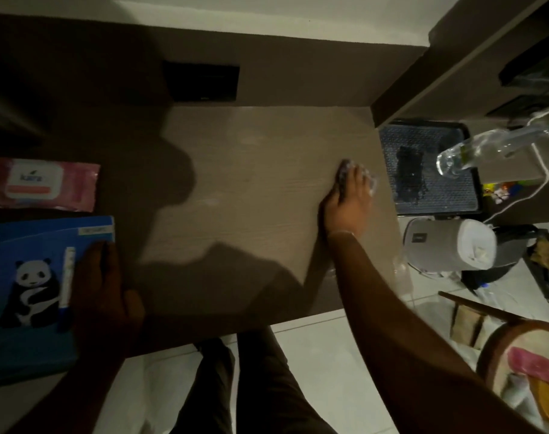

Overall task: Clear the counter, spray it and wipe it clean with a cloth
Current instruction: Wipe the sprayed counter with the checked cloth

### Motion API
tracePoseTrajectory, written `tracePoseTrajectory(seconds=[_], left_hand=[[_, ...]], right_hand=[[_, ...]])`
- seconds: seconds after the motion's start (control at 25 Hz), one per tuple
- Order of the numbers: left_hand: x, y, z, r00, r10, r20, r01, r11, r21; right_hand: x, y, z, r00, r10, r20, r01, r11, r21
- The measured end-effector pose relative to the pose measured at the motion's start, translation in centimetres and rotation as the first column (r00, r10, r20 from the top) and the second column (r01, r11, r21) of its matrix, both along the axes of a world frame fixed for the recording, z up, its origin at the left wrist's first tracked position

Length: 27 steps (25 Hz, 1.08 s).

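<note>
A pale, crumpled cloth is pressed flat against the grey-brown wood-grain table by the right hand, near the table's right edge. The fingers of that hand are laid close together over the cloth, palm down, so that only the cloth's edges are seen around the fingertips; its colour is hard to judge in the dim light. The right forearm is stretched diagonally from the lower right corner of the view.

The left hand is rested palm down on the table's left side, deep in shadow, its fingers overlapping the right edge of a blue folder printed with a panda. Whether those fingers are spread or closed cannot be told. A pen-like stick with a blue end is laid on the folder, just beside the hand. Beyond the folder, a pink flat pack of wet wipes with a white flip lid is placed on the table.

To the right of the table, a dark tray with a textured mat is seen, and above it a clear plastic bottle is tilted on its side. Below the tray, a grey cylindrical container with a white top is lying near the white tiled floor.
</note>
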<state>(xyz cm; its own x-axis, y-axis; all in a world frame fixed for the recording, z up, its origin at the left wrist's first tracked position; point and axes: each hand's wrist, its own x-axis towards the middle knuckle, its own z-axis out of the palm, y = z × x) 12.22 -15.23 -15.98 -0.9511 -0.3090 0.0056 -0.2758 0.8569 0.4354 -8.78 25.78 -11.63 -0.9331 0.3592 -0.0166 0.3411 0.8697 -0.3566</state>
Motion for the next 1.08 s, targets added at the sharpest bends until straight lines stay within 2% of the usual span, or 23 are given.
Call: tracePoseTrajectory(seconds=[0.08, 0.16, 0.24, 0.32, 0.36, 0.44, 0.52, 0.56, 0.6, 0.64, 0.68, 0.72, 0.76, 0.8, 0.84, 0.88, 0.96, 1.08], left_hand=[[-0.4, 1.0, 1.5, 1.000, -0.011, 0.013, 0.011, 1.000, 0.003], [-0.5, 1.1, 2.0, 0.999, -0.015, 0.040, 0.015, 1.000, -0.012], [-0.5, 0.8, 2.3, 0.999, -0.016, 0.041, 0.017, 1.000, -0.013], [-0.4, 0.9, 2.3, 1.000, -0.003, 0.014, 0.003, 1.000, 0.018], [-0.4, 1.0, 2.3, 1.000, 0.009, 0.008, -0.009, 0.999, 0.050], [-0.5, 1.2, 2.8, 0.999, 0.021, 0.025, -0.023, 0.996, 0.089], [-0.5, 1.2, 3.3, 0.998, 0.005, 0.055, -0.009, 0.997, 0.077], [-0.5, 1.2, 3.6, 0.998, -0.008, 0.061, 0.004, 0.997, 0.071], [-0.4, 1.2, 4.0, 0.998, -0.012, 0.065, 0.008, 0.998, 0.064], [-0.4, 1.2, 4.5, 0.997, -0.006, 0.076, 0.001, 0.998, 0.067], [-0.5, 1.4, 5.1, 0.995, 0.006, 0.095, -0.015, 0.996, 0.086], [-0.5, 1.6, 5.8, 0.993, 0.015, 0.118, -0.027, 0.994, 0.104], [-0.6, 1.7, 6.3, 0.990, 0.014, 0.140, -0.029, 0.994, 0.103], [-0.8, 1.8, 7.0, 0.987, 0.003, 0.160, -0.017, 0.996, 0.082], [-0.9, 1.9, 7.4, 0.981, -0.009, 0.192, 0.000, 0.999, 0.047], [-0.9, 2.0, 7.7, 0.971, -0.015, 0.239, 0.014, 1.000, 0.005], [-1.1, 2.6, 8.9, 0.936, -0.001, 0.353, 0.030, 0.997, -0.078], [-2.1, 5.7, 11.5, 0.925, 0.013, 0.380, 0.040, 0.990, -0.132]], right_hand=[[-2.8, -6.1, 0.3, 0.988, 0.152, -0.006, -0.152, 0.988, -0.016], [-3.3, -13.2, 0.2, 0.920, 0.387, -0.058, -0.389, 0.921, -0.029], [-0.1, -19.6, -0.6, 0.760, 0.649, -0.047, -0.650, 0.757, -0.067], [5.8, -23.2, -0.9, 0.541, 0.841, -0.018, -0.838, 0.537, -0.099], [9.3, -23.5, -1.0, 0.472, 0.881, -0.029, -0.876, 0.465, -0.128], [15.7, -22.3, -0.7, 0.394, 0.916, -0.071, -0.898, 0.367, -0.242], [20.1, -20.5, -0.2, 0.345, 0.937, -0.056, -0.900, 0.314, -0.302], [21.3, -19.8, 0.0, 0.376, 0.924, -0.072, -0.867, 0.323, -0.378], [21.5, -19.5, 0.8, 0.446, 0.892, -0.077, -0.779, 0.344, -0.524], [21.5, -19.5, 2.0, 0.564, 0.823, -0.061, -0.605, 0.361, -0.710], [21.0, -19.6, 3.4, 0.699, 0.715, 0.025, -0.316, 0.340, -0.886], [20.3, -19.5, 5.2, 0.787, 0.598, 0.156, 0.005, 0.245, -0.969], [19.7, -19.0, 6.7, 0.822, 0.498, 0.276, 0.253, 0.115, -0.961], [19.1, -18.1, 8.1, 0.825, 0.420, 0.377, 0.422, -0.014, -0.907], [18.6, -16.9, 9.2, 0.808, 0.373, 0.457, 0.524, -0.100, -0.846], [18.3, -15.7, 10.4, 0.790, 0.354, 0.501, 0.576, -0.151, -0.803], [18.1, -12.8, 12.6, 0.789, 0.335, 0.515, 0.593, -0.194, -0.782], [17.5, -8.4, 14.1, 0.826, 0.305, 0.473, 0.527, -0.122, -0.841]])
